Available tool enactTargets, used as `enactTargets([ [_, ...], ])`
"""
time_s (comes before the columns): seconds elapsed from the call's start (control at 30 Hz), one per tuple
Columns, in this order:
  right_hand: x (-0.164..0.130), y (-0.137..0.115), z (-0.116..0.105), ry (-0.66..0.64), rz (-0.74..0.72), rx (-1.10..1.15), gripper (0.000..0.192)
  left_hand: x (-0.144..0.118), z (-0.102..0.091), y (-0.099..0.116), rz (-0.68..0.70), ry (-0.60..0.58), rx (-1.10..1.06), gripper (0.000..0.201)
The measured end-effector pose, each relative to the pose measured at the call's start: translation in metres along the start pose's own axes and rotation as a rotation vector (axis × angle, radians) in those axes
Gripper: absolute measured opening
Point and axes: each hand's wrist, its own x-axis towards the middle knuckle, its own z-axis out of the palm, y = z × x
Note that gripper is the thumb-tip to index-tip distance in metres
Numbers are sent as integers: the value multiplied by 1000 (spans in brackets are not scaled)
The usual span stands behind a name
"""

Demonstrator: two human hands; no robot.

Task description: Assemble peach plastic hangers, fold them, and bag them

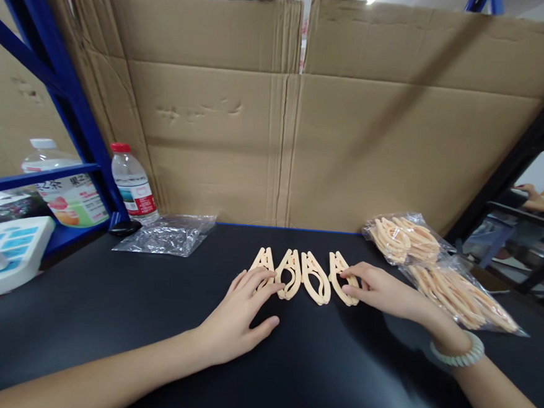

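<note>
Several cream folding hangers (316, 280), folded up, lie in a row on the black tabletop (307, 362). My left hand (240, 317) is open at the row's left end. Its fingertips rest on the leftmost hanger (262, 259) and reach the edge of the one beside it (290, 273); part of the leftmost is hidden under the fingers. At the opposite end, my right hand (380, 289) has its thumb and fingers around the right side of the rightmost hanger (337, 264), which lies flat. A pale beaded bracelet (459, 354) circles my right wrist.
Clear bags of similar hangers (404, 238) lie to the right. On the left are a crumpled clear bag (167, 234), a red-capped bottle (133, 185), a black object (125, 228) and a white-and-blue plastic item (8, 251). Cardboard (213, 119) walls off the back.
</note>
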Motion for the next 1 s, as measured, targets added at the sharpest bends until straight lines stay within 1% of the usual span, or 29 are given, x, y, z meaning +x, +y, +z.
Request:
enactTargets([
  [0.1, -3, 0, -1, -61, 3, 6, 52, -1, 0, 0, -7, -36, 8, 49],
  [0.13, -4, 0, -1, -59, -3, -4, 51, -1, 1, 0, -7, -47, 14, 50],
  [0.23, -7, 1, 1, 51, -35, -79, 53, -1, 1, 1, 3, -73, 34, 55],
  [0.27, -8, -1, 2, 71, -48, -96, 58, -1, 1, 2, 9, -80, 40, 57],
  [0.3, -8, -3, 4, 63, -57, -101, 64, -2, 1, 4, 14, -86, 46, 58],
  [0.37, -10, -13, 11, -17, -74, -93, 74, -2, 1, 7, 20, -103, 58, 62],
  [0.43, -13, -26, 20, -79, -106, -107, 76, -3, 1, 10, 23, -132, 68, 65],
  [0.53, -14, -45, 37, -97, -145, -166, 75, -4, 3, 13, 9, -189, 73, 68],
  [0.6, -12, -51, 47, -82, -148, -203, 74, -3, 4, 13, -14, -213, 77, 71],
  [0.67, -7, -52, 54, -48, -142, -228, 72, 1, 5, 11, -39, -231, 92, 73],
  [0.77, 8, -47, 59, 11, -139, -249, 71, 13, 6, 3, -63, -253, 123, 77],
  [0.83, 22, -42, 59, 35, -138, -264, 72, 25, 6, -5, -83, -261, 136, 78],
  [1.0, 62, -34, 58, 40, -107, -304, 74, 61, 5, -26, -134, -278, 179, 79],
])
